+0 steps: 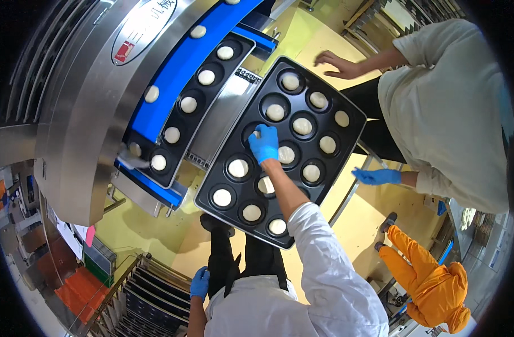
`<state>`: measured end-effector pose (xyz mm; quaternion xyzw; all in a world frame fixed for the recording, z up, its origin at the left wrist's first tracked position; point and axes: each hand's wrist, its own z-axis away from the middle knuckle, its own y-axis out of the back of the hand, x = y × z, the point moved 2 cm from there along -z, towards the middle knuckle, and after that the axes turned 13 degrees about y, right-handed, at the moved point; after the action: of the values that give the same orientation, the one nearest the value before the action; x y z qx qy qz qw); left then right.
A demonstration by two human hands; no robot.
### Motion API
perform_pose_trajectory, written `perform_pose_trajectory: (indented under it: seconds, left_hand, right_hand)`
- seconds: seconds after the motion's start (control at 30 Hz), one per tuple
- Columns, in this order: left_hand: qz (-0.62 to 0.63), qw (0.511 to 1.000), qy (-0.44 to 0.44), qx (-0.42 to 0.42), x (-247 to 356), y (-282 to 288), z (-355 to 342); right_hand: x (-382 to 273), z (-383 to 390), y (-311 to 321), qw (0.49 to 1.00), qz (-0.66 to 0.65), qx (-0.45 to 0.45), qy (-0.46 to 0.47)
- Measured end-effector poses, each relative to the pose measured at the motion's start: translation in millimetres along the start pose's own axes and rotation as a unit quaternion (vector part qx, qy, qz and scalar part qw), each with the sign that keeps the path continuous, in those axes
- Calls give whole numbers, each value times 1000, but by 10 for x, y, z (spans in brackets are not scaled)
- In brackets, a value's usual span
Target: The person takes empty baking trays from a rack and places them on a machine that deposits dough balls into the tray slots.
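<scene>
A black baking tray (355,115) with round wells lies in front of me, its wells holding pale round dough pieces (238,168). My right hand (263,144), in a blue glove, reaches over the tray's left middle. Its fingers are closed on a dough piece (257,135) at one well, mostly hidden under the glove. Down beside my left thigh hangs my left hand (199,282), also blue-gloved and away from the tray. Its fingers are too small and turned away to read.
A steel machine (80,129) with a blue belt (175,73) carrying dough stands at left, a second dough-filled tray (198,121) beneath it. Across the tray, a co-worker (442,112) holds both hands near its right side. A person in orange (428,275) bends behind. Racks (150,297) stand lower left.
</scene>
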<state>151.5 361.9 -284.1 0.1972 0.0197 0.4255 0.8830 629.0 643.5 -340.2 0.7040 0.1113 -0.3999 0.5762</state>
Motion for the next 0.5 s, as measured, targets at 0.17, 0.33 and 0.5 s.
perform_pose_trajectory:
  seconds: [0.17, 0.33, 0.5]
  left_hand:
    - [3, 1000, 10, 0, 71, -3, 56]
    - [-64, 997, -19, 28, 465, 148, 345]
    - [-65, 997, -8, 38, 267, 139, 269]
  right_hand:
    - [-317, -105, 126, 981, 141, -124, 55]
    - [-75, -608, 516, 981, 185, 27, -50]
    - [109, -932, 357, 975, 187, -88, -87]
